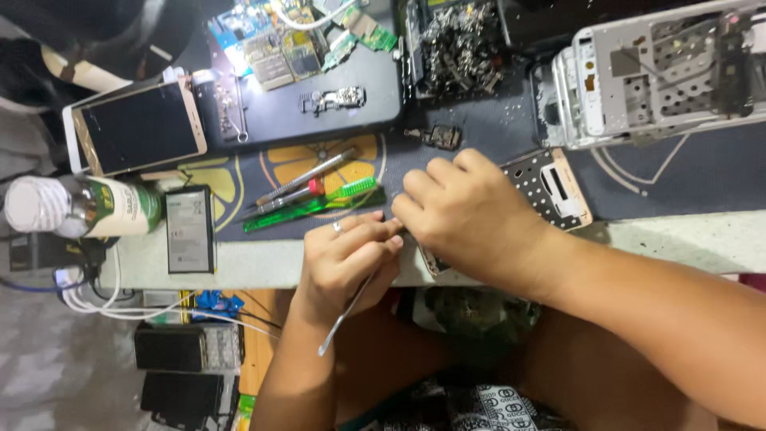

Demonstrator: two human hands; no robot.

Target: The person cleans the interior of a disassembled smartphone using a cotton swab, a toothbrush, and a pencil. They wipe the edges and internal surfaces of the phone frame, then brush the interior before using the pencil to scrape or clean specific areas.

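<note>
A head-worn camera looks down on a cluttered phone-repair bench covered by a dark work mat [479, 128]. Near the centre, the person's left hand [351, 259], wearing a ring, is curled shut around a thin silver metal pry tool [345, 313], whose free end trails toward 7 o'clock, off the table edge. Its working tip is hidden where the 2 hands meet. The right hand [467, 211] lies just beside the left, at its 2 o'clock, fingers bent and pressing down on an opened smartphone frame with a perforated dark inner plate [550, 187]. I cannot tell how tightly it grips, since the hand covers much of the frame. The frame rests at the near edge of the mat, jutting out from under the hand toward 2 o'clock.

At 9 o'clock of the hands lies a green plastic toothbrush [315, 206], with a red-collared screwdriver [307, 179] alongside. Further toward 9 o'clock sits a flat black rectangular battery [190, 230], then a white-capped bottle lying on its side [80, 207]. At 10 o'clock rests a gold-edged smartphone with a dark screen [140, 128].
</note>
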